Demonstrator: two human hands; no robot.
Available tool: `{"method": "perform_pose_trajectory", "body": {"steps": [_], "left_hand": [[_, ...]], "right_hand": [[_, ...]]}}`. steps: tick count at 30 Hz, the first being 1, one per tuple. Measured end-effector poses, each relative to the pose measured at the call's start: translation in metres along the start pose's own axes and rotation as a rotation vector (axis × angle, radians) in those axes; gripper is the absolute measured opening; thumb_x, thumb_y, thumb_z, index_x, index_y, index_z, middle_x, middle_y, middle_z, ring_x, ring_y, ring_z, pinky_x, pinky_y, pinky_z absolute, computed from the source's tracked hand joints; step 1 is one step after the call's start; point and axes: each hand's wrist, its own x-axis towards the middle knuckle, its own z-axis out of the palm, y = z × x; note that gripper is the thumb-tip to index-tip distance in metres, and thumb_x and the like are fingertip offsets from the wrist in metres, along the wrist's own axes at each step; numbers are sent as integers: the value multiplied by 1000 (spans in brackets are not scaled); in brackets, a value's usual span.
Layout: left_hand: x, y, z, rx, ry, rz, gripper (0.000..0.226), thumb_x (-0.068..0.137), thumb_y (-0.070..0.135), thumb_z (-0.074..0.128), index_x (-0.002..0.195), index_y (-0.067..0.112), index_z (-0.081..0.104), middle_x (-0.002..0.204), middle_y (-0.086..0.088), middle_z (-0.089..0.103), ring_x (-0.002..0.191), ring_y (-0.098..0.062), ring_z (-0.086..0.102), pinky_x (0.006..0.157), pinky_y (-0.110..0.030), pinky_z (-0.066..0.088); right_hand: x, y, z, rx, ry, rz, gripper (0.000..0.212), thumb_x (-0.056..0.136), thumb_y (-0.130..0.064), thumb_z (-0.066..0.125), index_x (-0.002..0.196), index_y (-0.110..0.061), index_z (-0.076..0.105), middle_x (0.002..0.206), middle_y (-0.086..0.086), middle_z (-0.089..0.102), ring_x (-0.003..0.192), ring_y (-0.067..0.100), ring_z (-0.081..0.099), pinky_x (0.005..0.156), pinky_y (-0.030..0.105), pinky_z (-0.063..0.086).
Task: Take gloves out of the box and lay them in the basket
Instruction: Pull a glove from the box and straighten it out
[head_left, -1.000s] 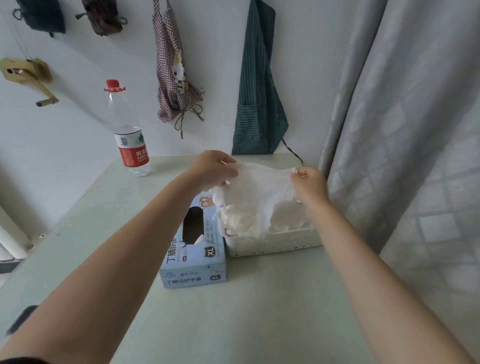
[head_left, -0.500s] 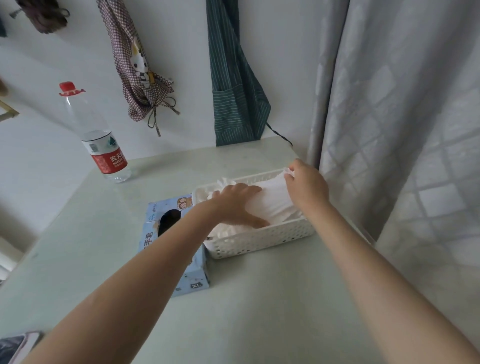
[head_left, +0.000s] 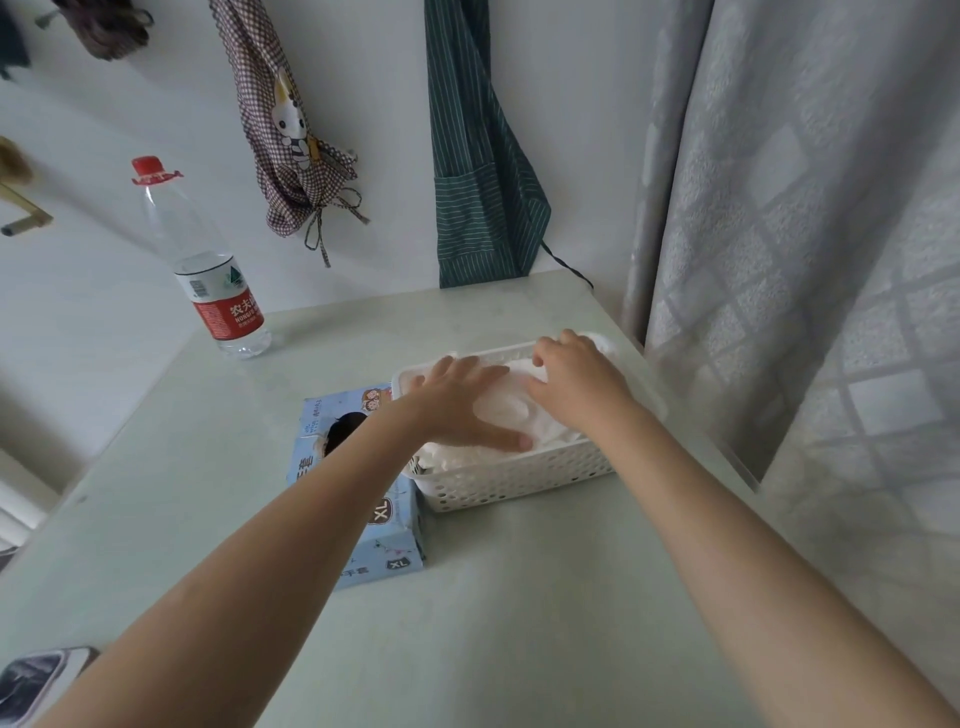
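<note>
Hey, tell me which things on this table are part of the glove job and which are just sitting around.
Part of the job:
- white gloves, in the basket
- white basket
- blue glove box, left of the basket
- left hand and right hand, pressing on the gloves

Just lying about:
- water bottle
- checked apron and green striped apron on the wall
- grey curtain
</note>
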Motion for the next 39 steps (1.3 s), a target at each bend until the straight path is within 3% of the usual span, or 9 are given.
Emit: {"method": "perform_pose_trajectory", "body": {"steps": [6,14,18,22,24,28,31,36,39], "left_hand": [[3,4,11,74,-31,7,103,76,80,53,155,39,2,163,5,0,150,-26,0,119,-54,11],[-1,3,3,48,-115,-2,98,76,87,35,156,38,6,165,4,-2,152,-26,-1,118,-58,8],[-18,-21,-18,-221,211,28,92,72,93,26,138,34,49,150,-1,43,139,-24,37,113,-54,31],[-48,-73,-10,-384,497,-70,34,92,49,56,117,28,65,128,-3,56,122,-22,49,104,-42,42],[-68,-93,2,-477,565,-186,26,92,34,60,116,26,66,127,-5,54,121,-23,48,101,-36,42],[-97,-121,33,-742,582,-403,35,92,22,53,127,22,58,130,-10,49,116,-27,51,89,-33,43],[-110,-125,53,-1066,558,-408,45,93,25,51,138,28,50,140,-6,43,120,-25,51,96,-37,46],[-122,-122,83,-1540,511,-339,40,90,21,53,124,42,60,134,1,58,113,-22,62,99,-43,51],[-125,-124,91,-1768,542,-294,33,95,14,52,116,36,66,118,-5,70,100,-25,70,85,-39,57]], "right_hand": [[0,10,11,-39,-193,193,66,93,-56,49,141,-11,38,146,19,35,132,38,32,98,44,39],[3,6,2,-76,-122,211,59,96,-52,45,135,-8,43,138,18,40,126,34,38,92,42,42],[2,-18,-13,17,94,125,36,98,-39,44,112,-8,56,115,12,50,108,30,49,77,37,42],[-4,-71,-17,166,130,-4,30,100,-35,41,97,-11,58,101,3,49,88,20,49,68,32,38],[-8,-102,-12,255,89,-84,24,98,-32,44,93,-13,58,96,0,50,82,18,51,67,32,41],[-18,-157,2,295,-166,-225,17,93,-16,52,92,-11,68,92,0,61,84,19,57,70,30,47],[-23,-180,10,133,-366,-289,21,90,-9,54,90,-7,75,100,6,69,90,23,65,82,38,55],[-24,-189,17,-103,-470,-291,20,88,-9,57,96,-15,74,112,1,68,100,25,64,86,38,55],[-25,-190,19,-143,-451,-291,21,88,-8,56,86,-23,70,106,-3,67,96,22,62,83,40,56]]}}
